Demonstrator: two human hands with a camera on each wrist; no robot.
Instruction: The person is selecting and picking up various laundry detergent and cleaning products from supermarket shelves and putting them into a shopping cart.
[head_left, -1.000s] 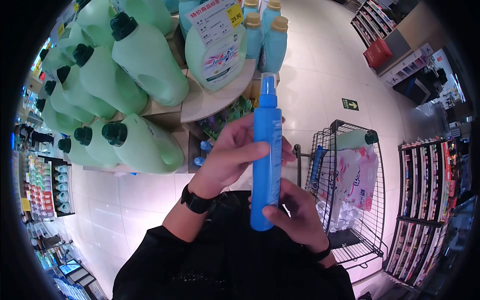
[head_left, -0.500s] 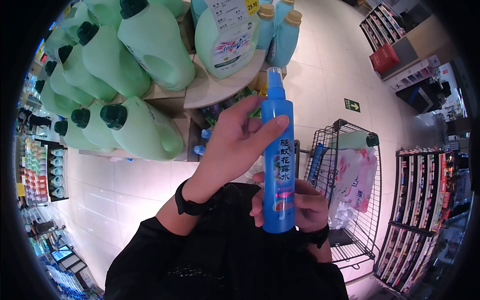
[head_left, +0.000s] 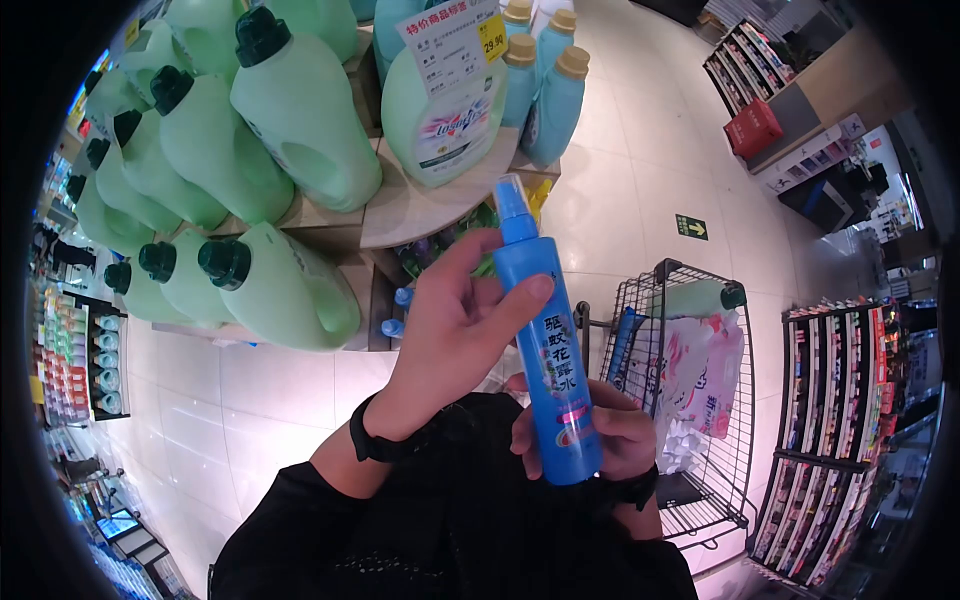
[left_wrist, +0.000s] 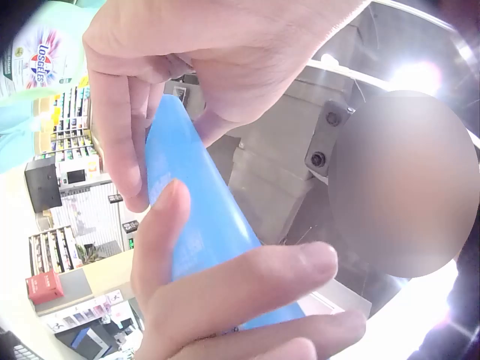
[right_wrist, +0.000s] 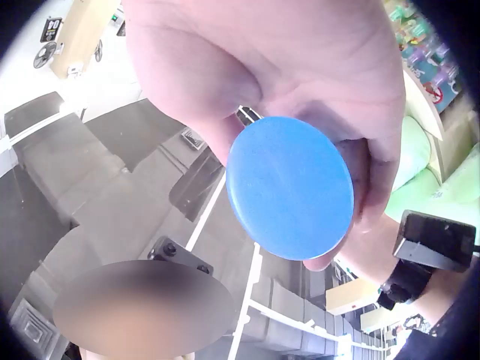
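Observation:
A blue spray bottle [head_left: 560,370] with a clear cap and dark Chinese lettering leans slightly left in front of the person's body in the head view. My left hand [head_left: 440,330] grips its upper half, thumb across the front and fingers behind it. Around the lower end, my right hand [head_left: 625,435] holds the bottle, with fingertips showing at its left side. In the left wrist view both hands surround the bottle [left_wrist: 195,217]. From the right wrist view, the round blue base of the bottle [right_wrist: 291,187] shows below the right palm [right_wrist: 300,60].
Large green detergent jugs [head_left: 300,110] crowd a stepped display at the left, with a price sign [head_left: 450,45] on one. Light-blue bottles [head_left: 555,100] stand beside them. At the right, a wire shopping cart [head_left: 680,400] holds a pink-and-white pack [head_left: 700,370] and a green jug.
The bottle has turned so its lettered front faces up, and its top now tilts left. My right hand has shifted its hold around the lower end; the left thumb still lies across the bottle.

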